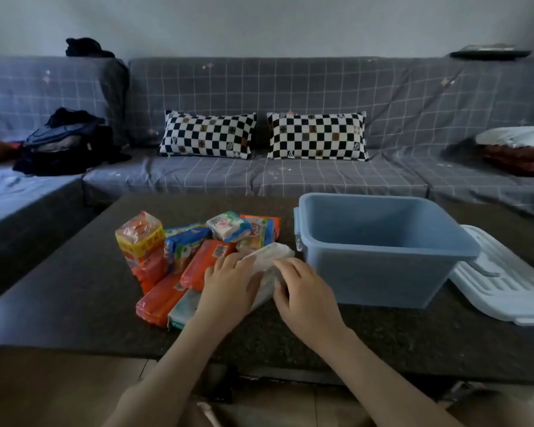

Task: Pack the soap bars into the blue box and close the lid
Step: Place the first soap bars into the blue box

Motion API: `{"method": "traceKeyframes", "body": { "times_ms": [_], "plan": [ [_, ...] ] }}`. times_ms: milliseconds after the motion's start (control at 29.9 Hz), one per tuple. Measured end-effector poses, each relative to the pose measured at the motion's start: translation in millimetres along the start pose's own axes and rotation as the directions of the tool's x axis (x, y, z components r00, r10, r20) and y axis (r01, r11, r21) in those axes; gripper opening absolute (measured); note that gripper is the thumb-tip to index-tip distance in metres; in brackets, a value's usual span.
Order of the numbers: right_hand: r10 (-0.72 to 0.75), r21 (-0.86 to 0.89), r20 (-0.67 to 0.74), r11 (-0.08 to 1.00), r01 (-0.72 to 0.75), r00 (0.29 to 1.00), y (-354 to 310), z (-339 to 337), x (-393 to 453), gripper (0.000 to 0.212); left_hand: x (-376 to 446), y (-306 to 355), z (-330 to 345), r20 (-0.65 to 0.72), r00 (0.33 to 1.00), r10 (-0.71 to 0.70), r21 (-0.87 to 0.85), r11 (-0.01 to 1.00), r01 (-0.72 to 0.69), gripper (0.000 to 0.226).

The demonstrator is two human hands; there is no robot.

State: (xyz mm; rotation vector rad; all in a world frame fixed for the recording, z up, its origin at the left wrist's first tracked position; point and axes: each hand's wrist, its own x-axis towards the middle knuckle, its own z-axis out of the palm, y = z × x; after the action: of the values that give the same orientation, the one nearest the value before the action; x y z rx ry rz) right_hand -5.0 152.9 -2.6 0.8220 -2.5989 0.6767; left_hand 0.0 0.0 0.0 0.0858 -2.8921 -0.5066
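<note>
A pile of wrapped soap bars point(179, 251), orange, blue and yellow, lies on the dark table left of centre. An open blue box point(379, 272) stands to its right with nothing visible inside. Its white lid point(503, 288) lies flat beyond the box at the right. A white soap pack point(270, 257) sits between the pile and the box. My left hand point(228, 282) grips its left side and my right hand point(302, 291) grips its right side, both resting low on the table.
The dark stone table point(74, 288) has its front edge near me. Behind it runs a grey checked sofa point(290, 87) with two checkered pillows point(207, 134), a dark bag point(62, 143) at left and folded cloth point(518, 140) at right.
</note>
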Motion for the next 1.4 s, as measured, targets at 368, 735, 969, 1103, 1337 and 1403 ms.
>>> {"method": "traceKeyframes", "body": {
  "times_ms": [368,735,969,1103,1337,1403],
  "plan": [
    [0.219,0.091,0.188,0.967,-0.239,0.957,26,35,39,0.049,31,-34,14,0.05,0.999,0.012,-0.196,0.981,-0.002,0.05],
    [0.158,0.308,0.227,0.924,-0.225,0.961,26,28,28,0.043,-20,-36,-2,-0.027,0.999,-0.031,-0.391,0.92,0.018,0.058],
    [0.048,0.36,-0.027,0.932,-0.035,0.998,-7,-18,30,0.04,-34,-28,-68,-0.122,0.993,0.005,-0.416,0.908,-0.056,0.042],
    [0.035,0.374,-0.16,0.927,0.028,0.987,-19,-58,36,0.038,-28,-8,-111,-0.157,0.985,0.065,-0.433,0.892,-0.128,0.037],
    [0.152,0.334,-0.219,0.94,-0.073,0.964,9,-122,51,0.039,26,48,-133,-0.124,0.971,0.203,-0.426,0.873,-0.237,0.035],
    [0.214,0.342,-0.213,0.93,-0.132,0.953,26,-135,54,0.039,45,67,-126,-0.101,0.965,0.242,-0.442,0.858,-0.262,0.036]
  ]
}}
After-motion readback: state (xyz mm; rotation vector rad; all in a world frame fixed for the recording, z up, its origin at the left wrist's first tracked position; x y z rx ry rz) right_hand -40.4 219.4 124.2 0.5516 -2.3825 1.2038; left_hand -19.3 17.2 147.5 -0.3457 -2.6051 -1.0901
